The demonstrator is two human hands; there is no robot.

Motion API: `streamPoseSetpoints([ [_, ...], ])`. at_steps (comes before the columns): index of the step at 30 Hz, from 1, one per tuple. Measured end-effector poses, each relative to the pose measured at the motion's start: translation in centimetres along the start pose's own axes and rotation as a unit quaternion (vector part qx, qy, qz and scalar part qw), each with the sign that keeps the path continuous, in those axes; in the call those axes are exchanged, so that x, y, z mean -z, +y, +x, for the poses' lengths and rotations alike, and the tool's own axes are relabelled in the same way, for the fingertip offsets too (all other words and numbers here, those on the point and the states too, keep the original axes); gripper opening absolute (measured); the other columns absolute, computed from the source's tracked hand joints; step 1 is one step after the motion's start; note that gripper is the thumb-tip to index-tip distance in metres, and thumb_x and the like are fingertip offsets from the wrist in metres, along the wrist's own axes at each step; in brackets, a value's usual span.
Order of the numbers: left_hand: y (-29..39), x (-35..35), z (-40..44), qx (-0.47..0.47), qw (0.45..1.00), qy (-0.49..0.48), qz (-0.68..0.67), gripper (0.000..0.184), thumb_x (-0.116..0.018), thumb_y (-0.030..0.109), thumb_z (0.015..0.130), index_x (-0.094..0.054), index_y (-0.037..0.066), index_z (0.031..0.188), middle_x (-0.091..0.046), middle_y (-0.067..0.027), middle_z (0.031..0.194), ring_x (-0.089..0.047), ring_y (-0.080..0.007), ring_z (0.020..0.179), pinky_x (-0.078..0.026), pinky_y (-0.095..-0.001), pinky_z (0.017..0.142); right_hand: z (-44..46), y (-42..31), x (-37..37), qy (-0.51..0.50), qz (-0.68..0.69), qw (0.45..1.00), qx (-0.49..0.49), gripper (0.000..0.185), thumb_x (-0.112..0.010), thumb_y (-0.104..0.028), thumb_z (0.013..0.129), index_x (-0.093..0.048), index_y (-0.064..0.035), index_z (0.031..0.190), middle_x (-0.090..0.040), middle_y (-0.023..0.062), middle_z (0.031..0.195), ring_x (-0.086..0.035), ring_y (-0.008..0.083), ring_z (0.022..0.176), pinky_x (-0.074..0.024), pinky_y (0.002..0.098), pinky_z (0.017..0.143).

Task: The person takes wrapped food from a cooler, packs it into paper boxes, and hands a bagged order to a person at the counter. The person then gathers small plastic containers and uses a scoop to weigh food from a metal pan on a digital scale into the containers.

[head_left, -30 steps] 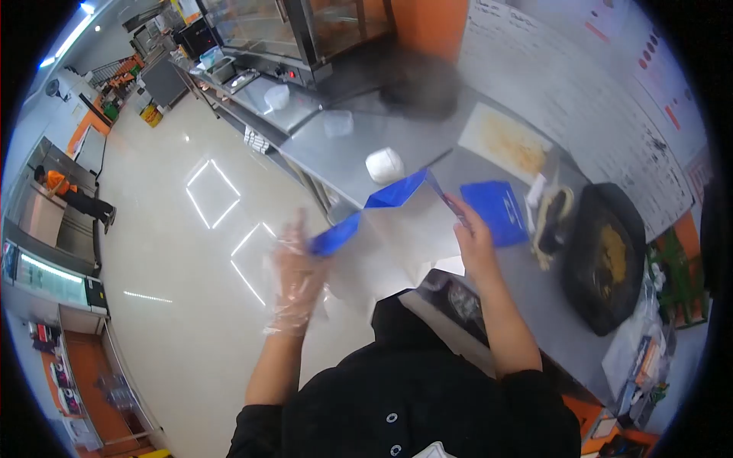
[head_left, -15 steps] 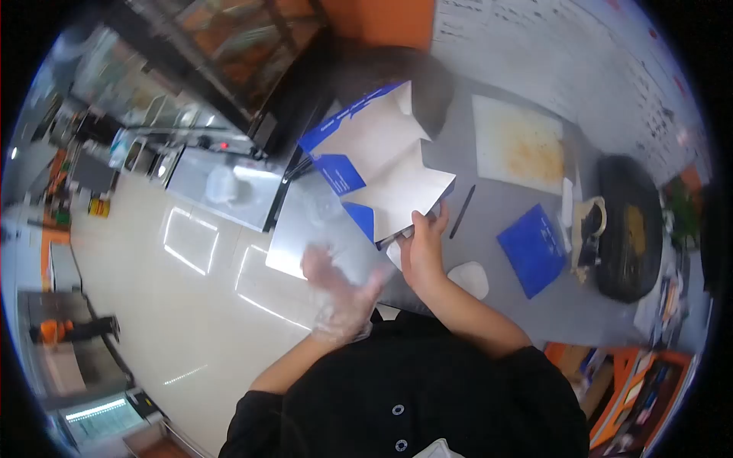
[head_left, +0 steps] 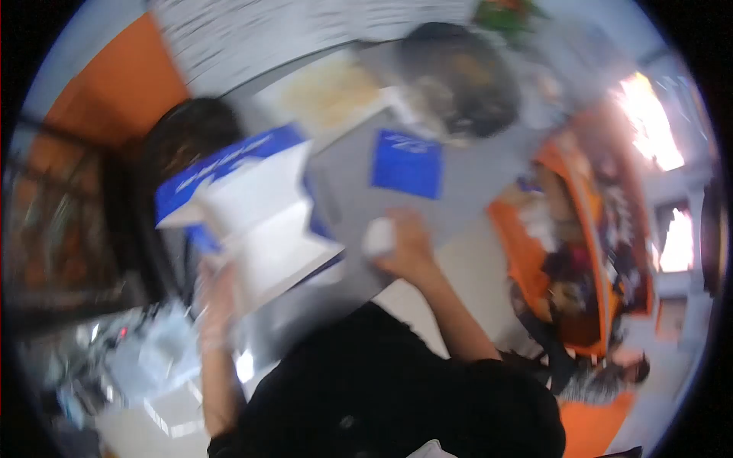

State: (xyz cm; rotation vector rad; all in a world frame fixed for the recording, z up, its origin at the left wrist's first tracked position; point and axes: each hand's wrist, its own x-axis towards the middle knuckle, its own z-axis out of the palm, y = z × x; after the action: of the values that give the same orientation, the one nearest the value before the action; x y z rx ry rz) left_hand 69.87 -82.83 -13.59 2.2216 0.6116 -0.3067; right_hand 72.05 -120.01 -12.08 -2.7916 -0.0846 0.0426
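My left hand (head_left: 217, 294), in a clear plastic glove, grips the near left edge of an open cardboard box (head_left: 267, 221). The box is blue outside and white inside, its flaps spread, and it is tilted above the grey table. My bare right hand (head_left: 410, 243) is over the table, at the right edge of a small white rounded piece (head_left: 379, 237) that looks flat. Motion blurs its fingers, so whether they pinch that piece is unclear. Just beyond the right hand lies a flat blue square (head_left: 408, 164) with white print.
A stained white cutting board (head_left: 328, 95) lies at the back of the grey table (head_left: 347, 164). Behind the blue square stands a dark rounded container (head_left: 462, 84). Orange shelving (head_left: 569, 229) is to the right, with a person (head_left: 603, 382) nearby. A dark-framed cabinet (head_left: 69, 221) stands left.
The view has swung to the right. My left hand, earlier free and blurred, now holds the box. My right hand has let go of the box and moved to the white rounded piece.
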Motion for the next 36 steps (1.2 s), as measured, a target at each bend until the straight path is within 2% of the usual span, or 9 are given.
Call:
streamPoseSetpoints([
  [5,6.5,-1.7,-0.7,-0.002,0.965,-0.044,-0.259,0.060,-0.052,0.030,0.092,-0.031,0.003,0.141,-0.045,-0.0172,0.132,-0.051,-0.0258,0.112,-0.043,-0.0355,0.092,1.6,2.0,-0.3,-0.102,0.047,0.993,-0.027,0.087,-0.082,-0.024,0.051,-0.045,-0.0070,0.128,-0.058,0.0214,0.109,-0.054,0.0377,0.106,-0.0399,0.0446,0.098],
  [8,8.5,-3.3,-0.4,0.014,0.968,-0.023,-0.249,0.066,-0.055,0.032,0.091,-0.026,0.000,0.142,-0.044,-0.0179,0.135,-0.047,-0.0270,0.118,-0.039,-0.0360,0.098,2.3,4.4,-1.9,-0.091,0.142,0.985,-0.027,0.088,-0.083,-0.023,0.051,-0.044,-0.0040,0.128,-0.055,0.0221,0.116,-0.052,0.0357,0.109,-0.0419,0.0419,0.097],
  [12,5.9,-5.7,2.5,-0.020,0.992,-0.055,-0.111,0.085,-0.053,0.045,0.090,-0.007,0.000,0.146,-0.020,-0.0223,0.149,-0.023,-0.0297,0.137,-0.018,-0.0363,0.113,0.9,7.1,0.8,-0.259,0.599,0.739,-0.168,0.089,-0.076,-0.026,0.071,-0.026,-0.0018,0.141,-0.047,0.0141,0.130,-0.050,0.0222,0.115,-0.0439,0.0369,0.094],
  [16,11.0,-7.6,-0.9,-0.080,0.953,-0.050,-0.288,0.077,-0.057,0.023,0.091,-0.005,0.009,0.147,-0.030,-0.0227,0.143,-0.031,-0.0303,0.132,-0.026,-0.0366,0.109,1.7,3.5,4.8,-0.276,0.690,0.669,0.028,0.092,-0.076,-0.030,0.068,-0.027,0.0005,0.140,-0.046,0.0143,0.132,-0.046,0.0233,0.122,-0.0358,0.0364,0.103],
  [19,10.2,-10.6,-1.3,-0.106,0.912,-0.053,-0.392,0.066,-0.050,0.011,0.090,-0.013,0.008,0.145,-0.039,-0.0189,0.134,-0.039,-0.0271,0.124,-0.029,-0.0362,0.106,4.3,-2.8,7.1,-0.222,0.425,0.864,0.153,0.094,-0.078,-0.036,0.065,-0.032,0.0024,0.137,-0.050,0.0200,0.128,-0.049,0.0298,0.119,-0.0379,0.0385,0.101],
  [22,12.7,-8.9,-4.1,-0.069,0.829,-0.117,-0.542,0.067,-0.044,0.007,0.086,-0.011,0.007,0.145,-0.038,-0.0180,0.134,-0.041,-0.0267,0.122,-0.030,-0.0356,0.105,6.1,-6.8,6.1,-0.163,0.226,0.954,0.111,0.078,-0.076,-0.039,0.067,-0.046,0.0029,0.126,-0.056,0.0233,0.119,-0.057,0.0304,0.108,-0.0441,0.0375,0.091],
  [27,11.6,-11.1,-3.9,-0.088,0.843,-0.069,-0.526,0.074,-0.044,0.005,0.080,-0.008,0.008,0.145,-0.036,-0.0179,0.134,-0.042,-0.0264,0.120,-0.032,-0.0351,0.104,7.2,-9.2,3.2,-0.237,0.135,0.950,0.150,0.058,-0.065,-0.044,0.078,-0.059,0.0026,0.111,-0.061,0.0288,0.102,-0.062,0.0339,0.097,-0.0469,0.0389,0.087],
  [30,10.4,-11.3,-2.2,-0.118,0.845,-0.060,-0.519,0.070,-0.043,0.006,0.084,-0.009,0.008,0.145,-0.038,-0.0181,0.131,-0.045,-0.0269,0.116,-0.035,-0.0366,0.102,8.3,-8.7,-0.5,-0.270,0.149,0.938,0.156,0.074,-0.062,-0.054,0.076,-0.053,0.0060,0.119,-0.050,0.0310,0.122,-0.053,0.0398,0.112,-0.0402,0.0429,0.097],
  [36,-0.4,-11.1,10.3,-0.096,0.957,0.050,-0.271,0.045,-0.042,0.028,0.096,-0.041,0.002,0.132,-0.055,-0.0204,0.117,-0.055,-0.0307,0.108,-0.043,-0.0387,0.094,10.6,-7.3,-1.0,-0.256,0.053,0.937,0.233,0.052,-0.050,-0.042,0.089,-0.051,-0.0052,0.125,-0.052,0.0188,0.128,-0.047,0.0338,0.120,-0.0368,0.0401,0.101],
])
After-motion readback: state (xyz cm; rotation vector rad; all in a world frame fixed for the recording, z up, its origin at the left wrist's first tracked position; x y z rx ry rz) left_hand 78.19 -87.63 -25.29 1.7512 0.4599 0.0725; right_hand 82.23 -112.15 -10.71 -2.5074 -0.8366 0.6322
